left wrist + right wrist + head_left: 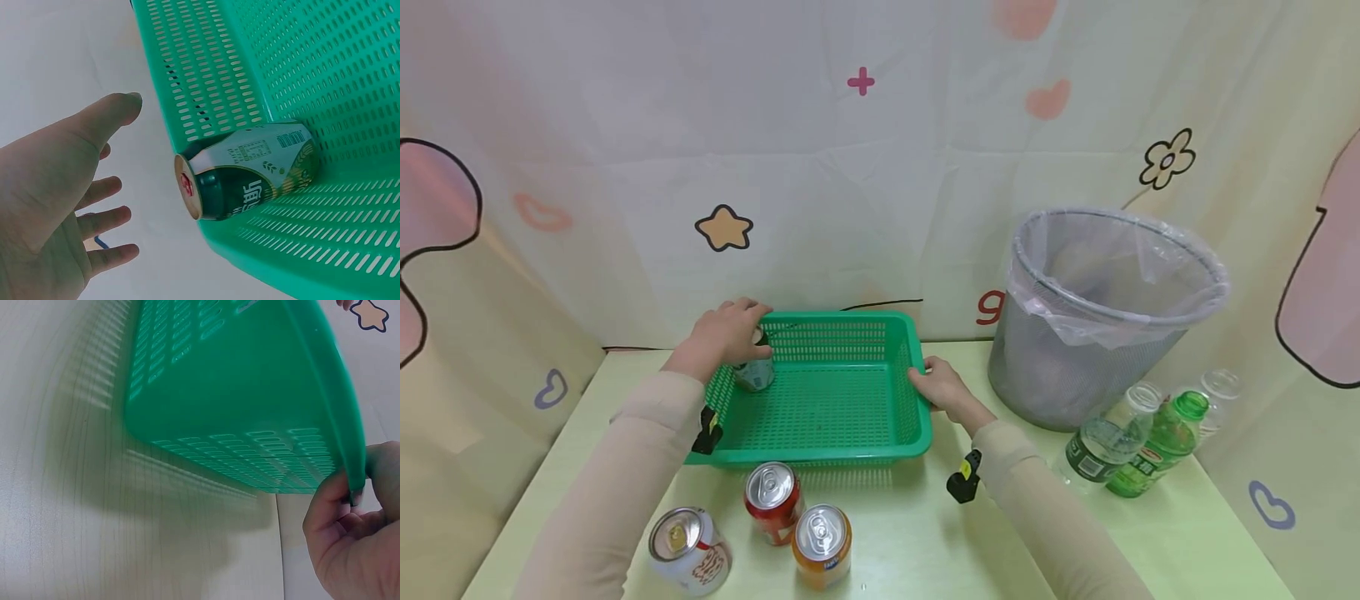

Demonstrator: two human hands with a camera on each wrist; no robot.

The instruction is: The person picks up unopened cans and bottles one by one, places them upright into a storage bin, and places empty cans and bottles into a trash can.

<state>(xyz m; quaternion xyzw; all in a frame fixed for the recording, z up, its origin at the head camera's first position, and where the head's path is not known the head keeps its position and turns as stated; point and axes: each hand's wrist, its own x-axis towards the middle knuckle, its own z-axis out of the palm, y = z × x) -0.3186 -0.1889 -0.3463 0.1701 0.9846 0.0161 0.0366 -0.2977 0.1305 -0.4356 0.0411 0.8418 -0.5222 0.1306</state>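
A green plastic basket (820, 456) with slotted walls stands on the table, and a green-and-white can (250, 169) is upright in its back left corner. Above that can, my left hand (727, 333) has its fingers spread; the left wrist view shows the hand (62, 194) apart from the can, thumb and fingers extended around nothing. My right hand (943, 387) grips the basket's right rim, thumb and fingers on either side of it in the right wrist view. In front of the basket stand a red can (772, 502), an orange can (822, 546) and a white can (691, 552).
A mesh waste bin (1052, 379) with a clear liner stands at the back right. Beside it are a clear bottle (1108, 437), a green bottle (1161, 446) and another clear bottle (1219, 396). A printed curtain (820, 183) hangs right behind the table (955, 533).
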